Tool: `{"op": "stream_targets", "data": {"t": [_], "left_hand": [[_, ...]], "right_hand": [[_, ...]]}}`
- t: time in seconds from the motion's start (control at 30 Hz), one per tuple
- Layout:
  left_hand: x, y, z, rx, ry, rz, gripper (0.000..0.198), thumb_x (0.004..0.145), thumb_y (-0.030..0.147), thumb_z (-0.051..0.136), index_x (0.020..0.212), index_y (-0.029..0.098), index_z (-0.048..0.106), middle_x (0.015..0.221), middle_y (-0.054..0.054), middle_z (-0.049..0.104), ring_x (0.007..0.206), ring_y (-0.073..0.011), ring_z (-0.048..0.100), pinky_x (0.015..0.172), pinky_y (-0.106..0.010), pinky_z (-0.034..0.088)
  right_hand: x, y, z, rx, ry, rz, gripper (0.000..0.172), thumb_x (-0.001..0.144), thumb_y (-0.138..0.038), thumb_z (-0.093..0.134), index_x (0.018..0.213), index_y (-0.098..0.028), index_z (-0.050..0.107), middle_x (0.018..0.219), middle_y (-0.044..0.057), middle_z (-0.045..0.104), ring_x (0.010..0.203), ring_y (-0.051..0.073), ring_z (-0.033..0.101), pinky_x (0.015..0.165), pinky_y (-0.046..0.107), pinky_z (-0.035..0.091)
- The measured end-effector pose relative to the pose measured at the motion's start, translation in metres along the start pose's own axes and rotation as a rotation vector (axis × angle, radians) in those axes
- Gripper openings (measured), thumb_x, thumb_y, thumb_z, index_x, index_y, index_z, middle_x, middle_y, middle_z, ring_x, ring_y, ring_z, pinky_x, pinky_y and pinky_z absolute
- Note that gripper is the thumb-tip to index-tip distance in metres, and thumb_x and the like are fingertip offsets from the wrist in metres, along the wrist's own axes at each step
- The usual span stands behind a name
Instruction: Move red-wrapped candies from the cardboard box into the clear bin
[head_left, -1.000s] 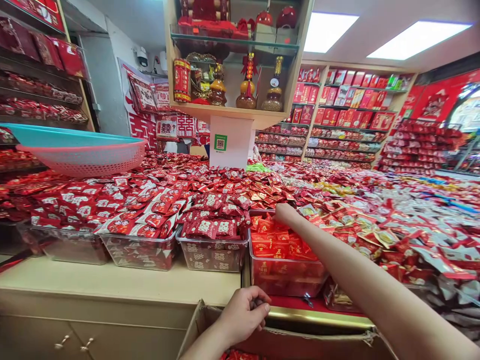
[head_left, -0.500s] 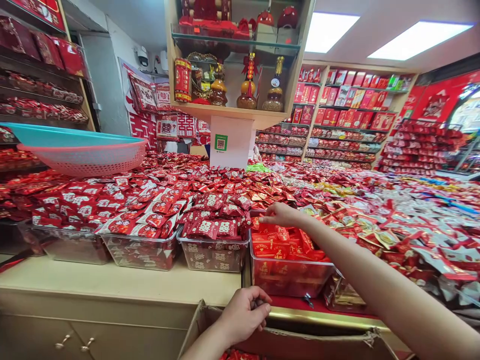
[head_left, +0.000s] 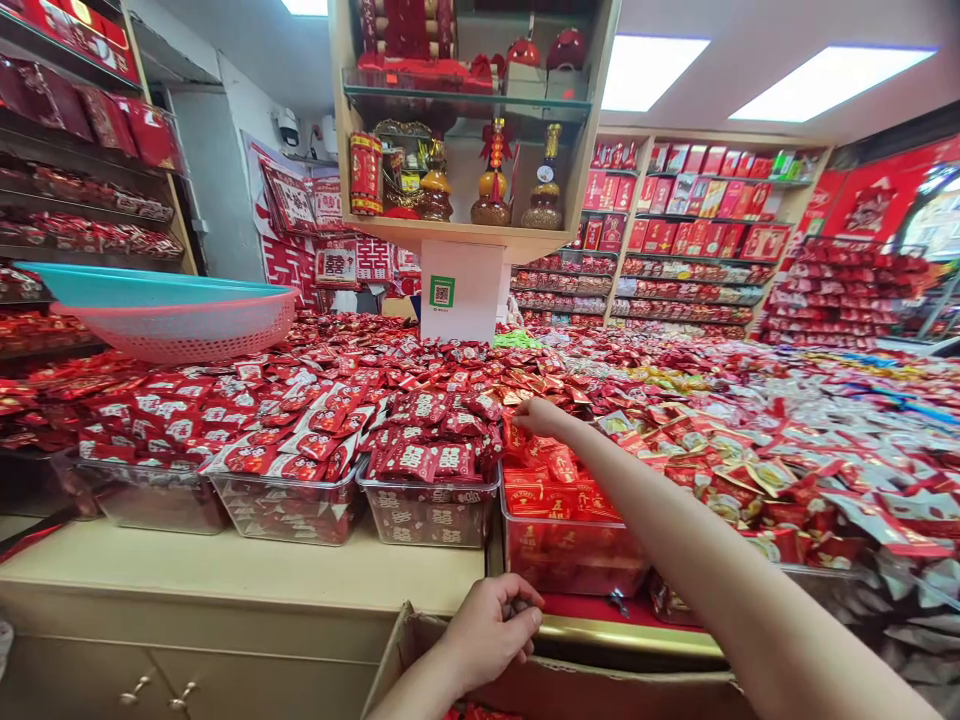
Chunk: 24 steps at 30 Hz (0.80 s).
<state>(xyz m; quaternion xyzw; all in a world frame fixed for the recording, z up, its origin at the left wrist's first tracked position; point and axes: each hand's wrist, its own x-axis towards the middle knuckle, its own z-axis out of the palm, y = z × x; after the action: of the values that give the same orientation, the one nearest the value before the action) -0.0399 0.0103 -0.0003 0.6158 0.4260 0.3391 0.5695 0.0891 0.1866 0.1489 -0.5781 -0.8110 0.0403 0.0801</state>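
Note:
My right hand [head_left: 541, 420] reaches over the back left corner of a clear plastic bin [head_left: 574, 555] full of red packets with gold print [head_left: 551, 497]. Its fingers are closed at the upper end of a red packet [head_left: 513, 437]; the fingertips are partly hidden. Lower down, my left hand [head_left: 491, 628] is loosely curled above an open cardboard box [head_left: 637, 695], and nothing shows in its fingers. More red packets [head_left: 480, 712] lie in the box at the bottom edge.
Left of the bin, clear bins [head_left: 427, 515] of dark red packets stand along a cream counter [head_left: 247, 575]. Loose packets cover the table behind. Blue and pink baskets [head_left: 187, 330] rest at the left. A display cabinet [head_left: 465, 235] hangs over the middle.
My right hand has moved slightly left and back along the bin, toward its far left corner. My left hand stays where it was. The view has shifted slightly.

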Motion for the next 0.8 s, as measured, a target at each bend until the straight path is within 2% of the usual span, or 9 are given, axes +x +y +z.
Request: {"op": "stream_targets", "data": {"t": [0.13,0.2,0.3,0.4,0.5,0.6,0.7,0.8], "left_hand": [[0.001,0.000,0.000,0.002,0.002,-0.009,0.015,0.068,0.023,0.047,0.078,0.014,0.052,0.050,0.007,0.042,0.043,-0.0068,0.046,0.039,-0.017,0.037],[0.001,0.000,0.000,-0.001,0.001,-0.015,0.015,0.068,0.024,0.048,0.078,0.014,0.052,0.050,0.007,0.042,0.043,-0.0067,0.046,0.039,-0.017,0.037],[0.001,-0.002,-0.001,0.003,-0.010,-0.009,0.016,0.068,0.026,0.048,0.078,0.014,0.053,0.050,0.007,0.042,0.043,-0.0070,0.047,0.039,-0.017,0.036],[0.000,-0.003,-0.001,0.006,-0.014,0.001,0.017,0.068,0.026,0.048,0.079,0.014,0.054,0.050,0.006,0.044,0.043,-0.0072,0.047,0.039,-0.017,0.035],[0.000,-0.001,0.000,0.007,-0.020,-0.009,0.017,0.067,0.026,0.048,0.078,0.014,0.054,0.050,0.006,0.044,0.043,-0.0072,0.046,0.039,-0.017,0.035],[0.000,0.001,0.000,0.011,-0.024,-0.009,0.016,0.067,0.026,0.049,0.078,0.014,0.054,0.050,0.006,0.043,0.043,-0.0070,0.045,0.039,-0.017,0.036],[0.000,0.002,-0.001,0.009,-0.028,0.001,0.016,0.067,0.025,0.048,0.078,0.014,0.053,0.051,0.006,0.044,0.042,-0.0067,0.045,0.040,-0.017,0.036],[-0.001,0.001,-0.001,0.006,-0.025,0.007,0.016,0.068,0.026,0.048,0.078,0.014,0.053,0.052,0.006,0.044,0.043,-0.0070,0.046,0.040,-0.018,0.037]], "right_hand": [[0.005,-0.001,0.011,-0.071,0.013,0.033,0.022,0.078,-0.032,0.047,0.076,-0.012,0.056,0.075,0.002,0.059,0.067,0.011,0.054,0.063,0.028,0.043],[0.003,0.000,0.014,-0.091,0.030,0.031,0.019,0.076,-0.030,0.050,0.078,-0.012,0.056,0.077,0.003,0.059,0.070,0.012,0.054,0.064,0.027,0.042],[-0.004,0.000,0.012,-0.112,0.074,0.024,0.014,0.074,-0.023,0.050,0.082,-0.014,0.057,0.083,0.005,0.061,0.076,0.013,0.055,0.064,0.023,0.040],[-0.014,0.001,0.007,-0.151,0.097,0.042,0.019,0.074,-0.021,0.045,0.085,-0.013,0.059,0.087,0.010,0.062,0.081,0.018,0.055,0.064,0.023,0.038],[-0.025,0.001,0.002,-0.180,0.018,0.063,0.022,0.069,-0.028,0.051,0.075,-0.011,0.063,0.079,0.014,0.063,0.073,0.023,0.057,0.056,0.026,0.038],[-0.031,0.000,-0.001,-0.179,-0.081,0.047,0.025,0.064,-0.036,0.056,0.067,-0.013,0.064,0.072,0.011,0.064,0.068,0.022,0.058,0.053,0.025,0.039],[-0.033,0.000,-0.002,-0.158,-0.104,0.008,0.030,0.066,-0.038,0.055,0.084,-0.015,0.063,0.085,0.010,0.063,0.079,0.022,0.057,0.061,0.025,0.040],[-0.036,0.003,-0.002,-0.112,-0.100,-0.037,0.048,0.069,-0.040,0.052,0.110,-0.015,0.049,0.103,0.011,0.058,0.090,0.021,0.054,0.069,0.024,0.041]]}}
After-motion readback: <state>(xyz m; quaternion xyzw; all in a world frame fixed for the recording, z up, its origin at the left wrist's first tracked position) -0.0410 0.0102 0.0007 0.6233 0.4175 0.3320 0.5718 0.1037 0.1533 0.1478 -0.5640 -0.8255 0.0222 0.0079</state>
